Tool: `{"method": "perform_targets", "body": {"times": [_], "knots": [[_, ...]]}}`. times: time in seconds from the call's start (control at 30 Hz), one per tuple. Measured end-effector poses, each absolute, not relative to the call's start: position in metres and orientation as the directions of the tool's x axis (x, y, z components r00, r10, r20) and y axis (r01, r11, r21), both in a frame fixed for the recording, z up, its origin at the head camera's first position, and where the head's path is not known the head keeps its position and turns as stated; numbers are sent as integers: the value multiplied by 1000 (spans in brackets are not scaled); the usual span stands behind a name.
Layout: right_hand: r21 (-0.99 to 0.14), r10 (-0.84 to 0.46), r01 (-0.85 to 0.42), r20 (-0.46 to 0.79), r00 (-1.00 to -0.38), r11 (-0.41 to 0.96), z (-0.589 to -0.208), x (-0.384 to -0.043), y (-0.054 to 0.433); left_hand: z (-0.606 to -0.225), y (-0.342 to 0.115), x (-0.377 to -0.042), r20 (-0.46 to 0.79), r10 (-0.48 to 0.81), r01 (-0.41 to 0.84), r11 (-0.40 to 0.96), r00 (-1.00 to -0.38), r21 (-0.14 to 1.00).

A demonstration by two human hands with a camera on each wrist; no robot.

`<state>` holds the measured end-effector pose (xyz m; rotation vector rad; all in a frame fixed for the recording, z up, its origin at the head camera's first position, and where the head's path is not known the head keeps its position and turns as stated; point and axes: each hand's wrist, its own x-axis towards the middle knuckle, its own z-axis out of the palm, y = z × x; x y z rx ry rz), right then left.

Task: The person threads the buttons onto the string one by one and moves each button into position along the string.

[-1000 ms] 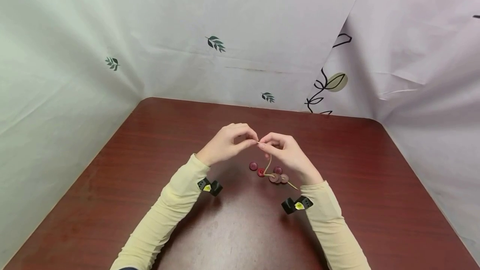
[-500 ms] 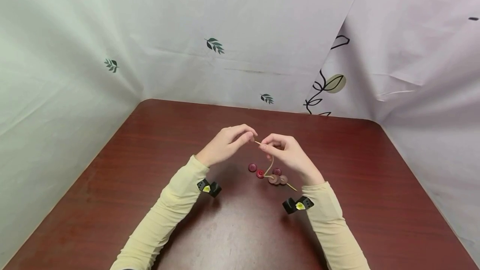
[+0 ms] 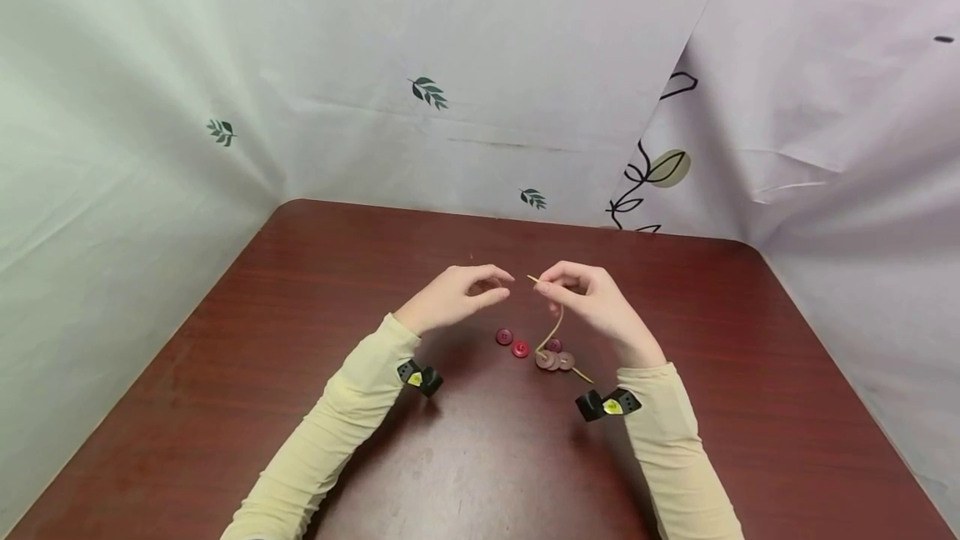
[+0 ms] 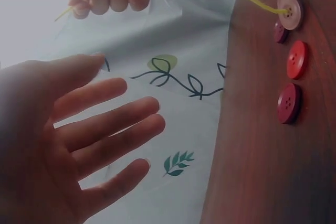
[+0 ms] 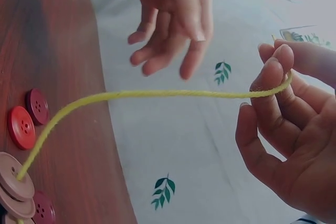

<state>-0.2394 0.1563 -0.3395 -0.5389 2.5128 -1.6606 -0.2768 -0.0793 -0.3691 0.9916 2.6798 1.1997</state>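
Note:
My right hand [image 3: 588,294] pinches a thin yellow cord [image 5: 173,93] near one end, between thumb and fingertips, above the table. From there the cord drops to a few brownish-pink buttons [image 4: 292,13] and passes through a hole in the nearest one; its other end lies on the table beyond them. Facing the right hand across a small gap, my left hand [image 3: 459,294] has its fingers spread, with nothing in them. Below lie a red button [image 4: 297,60] and a dark maroon button [image 4: 289,103], both loose. Another maroon button [image 5: 43,208] rests against the threaded ones.
The dark red-brown wooden table [image 3: 247,340] runs back to a pale cloth [image 3: 360,40] with printed leaves, which also hangs at both sides. A small black camera [image 3: 429,381] sits on the left wrist and another camera [image 3: 591,405] on the right.
My left hand has let go of the cord's tip and its fingers have spread. The right hand has moved a little to the right, still pinching the cord and drawing its slack along.

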Motion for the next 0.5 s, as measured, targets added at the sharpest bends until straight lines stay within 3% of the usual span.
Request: {"method": "perform_targets", "body": {"times": [0.27, 0.5], "knots": [[-910, -337, -240, 121, -934, 338, -338, -239, 161, -381, -71, -277, 184, 665, 619, 509, -724, 599], [-906, -348, -256, 133, -928, 337, -337, -240, 164, -391, -63, -276, 88, 709, 647, 577, -700, 497]]}}
